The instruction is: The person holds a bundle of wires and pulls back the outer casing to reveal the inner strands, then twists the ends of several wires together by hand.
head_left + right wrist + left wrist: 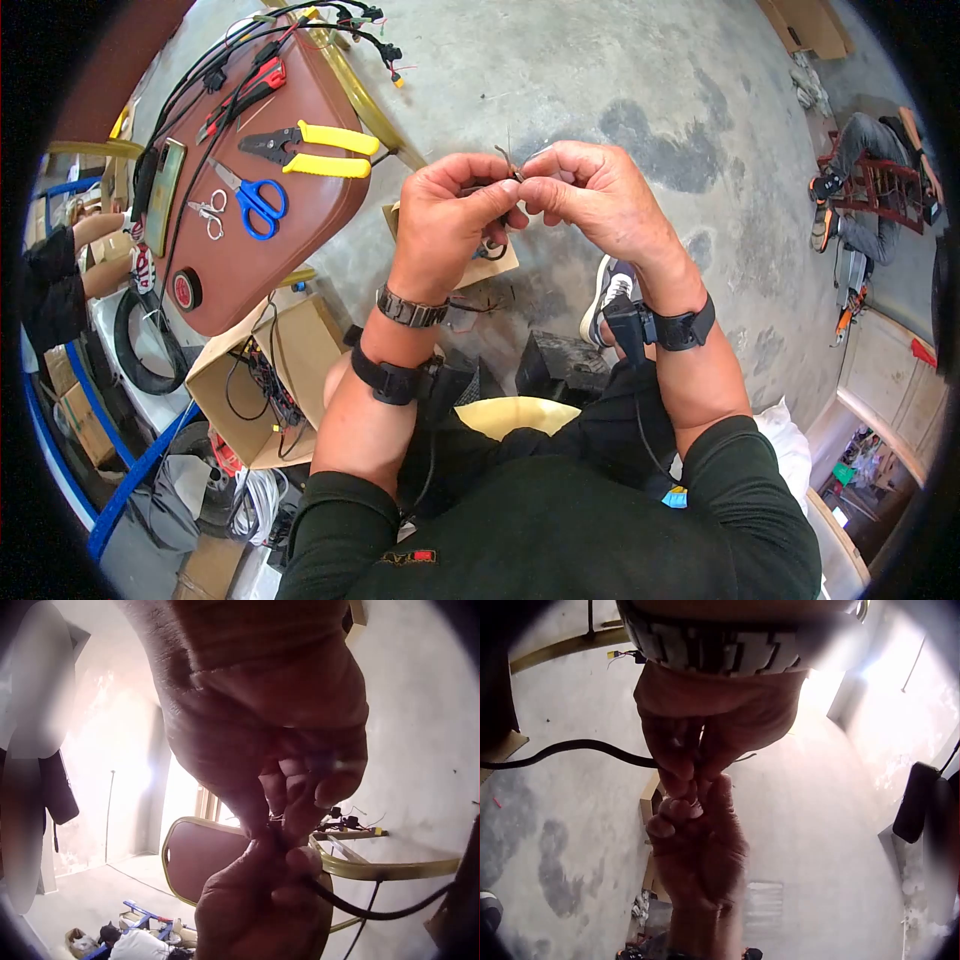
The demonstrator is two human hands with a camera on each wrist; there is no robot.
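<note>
In the head view my left hand (445, 215) and right hand (605, 195) meet at the fingertips over the floor. Between them they pinch a thin dark cable, a short end of wire (503, 155) sticking up from the grip. In the left wrist view the black cable (592, 745) runs off to the left from the left hand (720, 709), with the right hand (701, 859) below. The right wrist view has the cable (367, 911) trailing right, beside the fingers of both hands. The exact spot being pinched is hidden by the fingertips.
A brown chair seat (300, 215) at left bears yellow-handled wire strippers (330, 150), blue scissors (262, 208), small snips (209, 214), a tape roll (186, 288), a phone (166, 197) and black wiring harnesses (200, 85). Below stands a cardboard box (235, 370) with cables. Another person's legs (865, 150) show at right.
</note>
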